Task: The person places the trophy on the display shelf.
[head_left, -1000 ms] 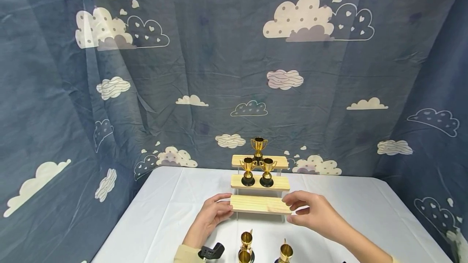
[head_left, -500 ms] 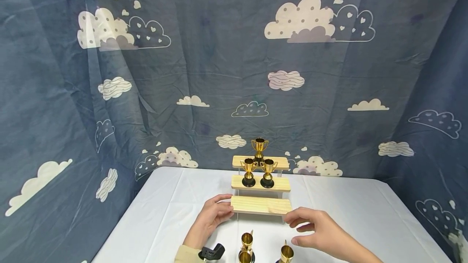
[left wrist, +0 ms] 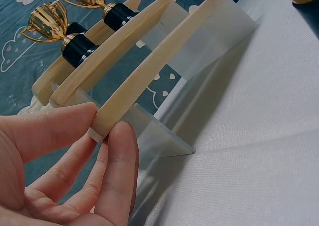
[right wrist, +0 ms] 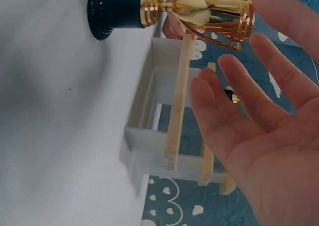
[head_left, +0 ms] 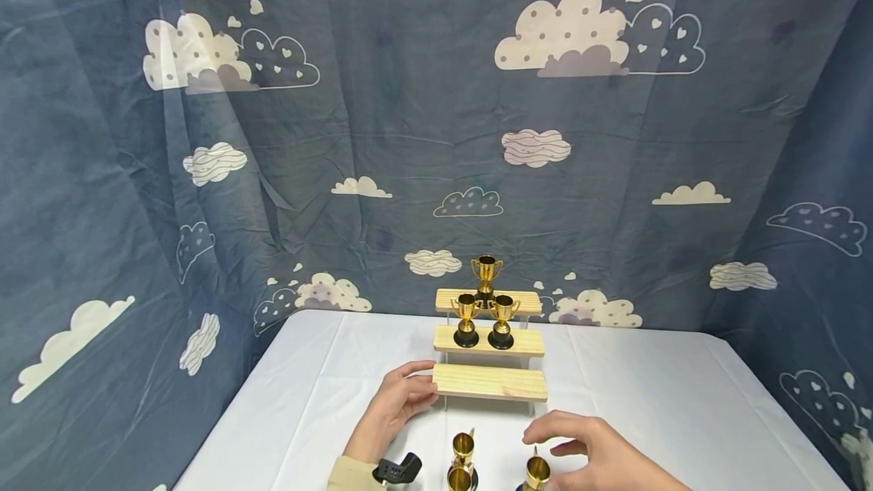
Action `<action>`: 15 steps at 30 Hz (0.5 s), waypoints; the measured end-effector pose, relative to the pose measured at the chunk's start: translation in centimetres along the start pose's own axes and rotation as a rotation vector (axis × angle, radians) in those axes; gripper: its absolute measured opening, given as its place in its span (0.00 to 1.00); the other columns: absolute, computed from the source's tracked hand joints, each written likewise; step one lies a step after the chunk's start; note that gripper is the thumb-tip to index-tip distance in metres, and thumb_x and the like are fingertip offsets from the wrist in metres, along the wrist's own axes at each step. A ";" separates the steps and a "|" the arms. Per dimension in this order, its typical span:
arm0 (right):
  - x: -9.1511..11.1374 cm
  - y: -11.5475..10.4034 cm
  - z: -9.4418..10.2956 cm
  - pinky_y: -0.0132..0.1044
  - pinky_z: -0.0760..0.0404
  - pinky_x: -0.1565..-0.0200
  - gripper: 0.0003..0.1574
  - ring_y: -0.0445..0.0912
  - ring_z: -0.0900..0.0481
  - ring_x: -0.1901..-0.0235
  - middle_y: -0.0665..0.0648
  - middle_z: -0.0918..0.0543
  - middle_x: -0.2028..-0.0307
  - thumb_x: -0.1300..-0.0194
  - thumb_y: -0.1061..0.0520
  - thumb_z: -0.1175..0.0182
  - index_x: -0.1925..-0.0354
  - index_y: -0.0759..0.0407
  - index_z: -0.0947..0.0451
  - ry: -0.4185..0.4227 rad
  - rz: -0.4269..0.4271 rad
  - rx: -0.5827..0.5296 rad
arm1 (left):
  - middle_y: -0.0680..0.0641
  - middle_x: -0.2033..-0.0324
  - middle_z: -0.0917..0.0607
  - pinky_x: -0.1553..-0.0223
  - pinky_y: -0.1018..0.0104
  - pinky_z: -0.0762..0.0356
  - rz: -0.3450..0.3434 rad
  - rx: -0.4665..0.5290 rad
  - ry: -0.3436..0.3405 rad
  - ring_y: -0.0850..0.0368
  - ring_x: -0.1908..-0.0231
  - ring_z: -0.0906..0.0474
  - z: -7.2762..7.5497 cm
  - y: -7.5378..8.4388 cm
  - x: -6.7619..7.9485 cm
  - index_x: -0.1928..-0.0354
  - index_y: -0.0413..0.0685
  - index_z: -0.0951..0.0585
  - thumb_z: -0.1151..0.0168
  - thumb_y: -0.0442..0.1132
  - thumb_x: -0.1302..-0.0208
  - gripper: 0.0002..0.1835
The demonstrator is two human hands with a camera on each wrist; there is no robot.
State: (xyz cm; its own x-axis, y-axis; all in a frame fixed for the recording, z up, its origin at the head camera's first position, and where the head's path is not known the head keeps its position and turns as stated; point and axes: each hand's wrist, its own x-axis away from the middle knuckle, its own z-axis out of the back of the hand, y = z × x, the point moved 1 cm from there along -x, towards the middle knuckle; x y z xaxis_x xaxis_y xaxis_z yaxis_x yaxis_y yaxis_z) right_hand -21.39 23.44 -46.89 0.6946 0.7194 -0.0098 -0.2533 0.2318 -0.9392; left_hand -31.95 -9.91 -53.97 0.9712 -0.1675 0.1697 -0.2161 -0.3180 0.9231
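My left hand (head_left: 395, 408) pinches the left end of the lowest wooden board (head_left: 489, 383) of a three-tier display stand; in the left wrist view, thumb and fingers close on that board's end (left wrist: 112, 114). To the front right stands a gold trophy cup (head_left: 537, 470) on a black base. Beside and just above it is my right hand (head_left: 589, 449), fingers spread. The right wrist view has this cup (right wrist: 199, 12) near the thumb and fingertips, with nothing gripped; whether the thumb touches its rim I cannot tell.
Two trophy cups stand on the middle board (head_left: 521, 339) and one on the top board (head_left: 508, 301). Two more, one cup (head_left: 463, 444) behind another (head_left: 460, 480), stand in front of the stand. A white cloth (head_left: 327, 370) covers the table; a cloud-patterned curtain (head_left: 409, 120) hangs behind.
My right hand has left the right end of the lowest board and come down toward the front right trophy cup. The left hand has stayed on the board.
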 end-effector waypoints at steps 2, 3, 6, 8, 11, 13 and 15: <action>0.0 0.2 -0.1 0.44 0.18 0.46 0.26 0.43 0.23 0.44 0.59 0.22 0.41 0.34 0.61 0.34 0.38 0.54 0.23 -0.007 -0.001 -0.002 | 0.39 0.59 0.14 0.58 0.62 0.14 0.003 -0.003 0.002 0.55 0.65 0.14 -0.1 0.0 0.0 0.37 0.32 0.25 0.35 0.22 0.46 0.30; 0.0 0.2 -0.2 0.45 0.17 0.46 0.25 0.43 0.22 0.45 0.58 0.22 0.42 0.33 0.60 0.34 0.39 0.53 0.22 -0.008 -0.003 0.000 | 0.39 0.60 0.14 0.58 0.62 0.14 0.002 -0.005 0.004 0.55 0.65 0.14 -0.1 0.0 0.0 0.37 0.32 0.25 0.35 0.22 0.46 0.30; -0.1 0.4 -0.3 0.48 0.18 0.46 0.24 0.45 0.22 0.46 0.57 0.21 0.44 0.33 0.59 0.34 0.40 0.53 0.21 -0.006 -0.010 0.003 | 0.40 0.60 0.14 0.58 0.62 0.14 0.005 -0.006 0.011 0.54 0.65 0.14 -0.2 0.0 0.0 0.37 0.32 0.25 0.35 0.22 0.46 0.31; -0.1 0.6 -0.4 0.48 0.18 0.46 0.23 0.45 0.21 0.46 0.58 0.21 0.44 0.33 0.59 0.34 0.40 0.53 0.21 -0.002 -0.012 0.000 | 0.40 0.61 0.14 0.59 0.62 0.14 0.003 -0.007 0.012 0.54 0.65 0.14 -0.2 0.0 0.0 0.37 0.32 0.25 0.35 0.22 0.45 0.31; -0.2 0.9 -0.6 0.41 0.17 0.47 0.22 0.46 0.21 0.47 0.59 0.21 0.45 0.33 0.60 0.34 0.41 0.54 0.21 -0.001 -0.009 -0.016 | 0.39 0.61 0.14 0.58 0.62 0.14 0.002 0.001 0.008 0.54 0.65 0.14 -0.1 0.0 0.0 0.37 0.31 0.25 0.35 0.22 0.46 0.31; -0.2 1.1 -0.8 0.38 0.17 0.47 0.22 0.46 0.21 0.48 0.60 0.20 0.45 0.33 0.60 0.34 0.41 0.55 0.21 -0.003 -0.007 -0.029 | 0.39 0.60 0.14 0.57 0.61 0.14 0.001 -0.002 0.004 0.54 0.66 0.14 -0.1 0.0 0.1 0.37 0.31 0.26 0.35 0.22 0.46 0.31; -0.3 1.2 -1.0 0.37 0.17 0.48 0.21 0.46 0.20 0.49 0.59 0.20 0.47 0.33 0.60 0.34 0.42 0.55 0.20 -0.004 0.000 -0.035 | 0.38 0.59 0.15 0.57 0.61 0.14 0.003 -0.004 0.004 0.55 0.66 0.14 -0.1 0.0 0.2 0.37 0.31 0.25 0.35 0.22 0.46 0.31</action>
State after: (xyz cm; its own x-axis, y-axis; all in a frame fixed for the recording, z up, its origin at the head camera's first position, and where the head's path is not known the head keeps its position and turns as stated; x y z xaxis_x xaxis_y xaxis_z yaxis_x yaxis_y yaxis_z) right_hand -21.24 22.88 -48.38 0.6921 0.7217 -0.0081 -0.2291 0.2089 -0.9507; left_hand -31.79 -9.87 -53.91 0.9709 -0.1645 0.1741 -0.2188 -0.3137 0.9240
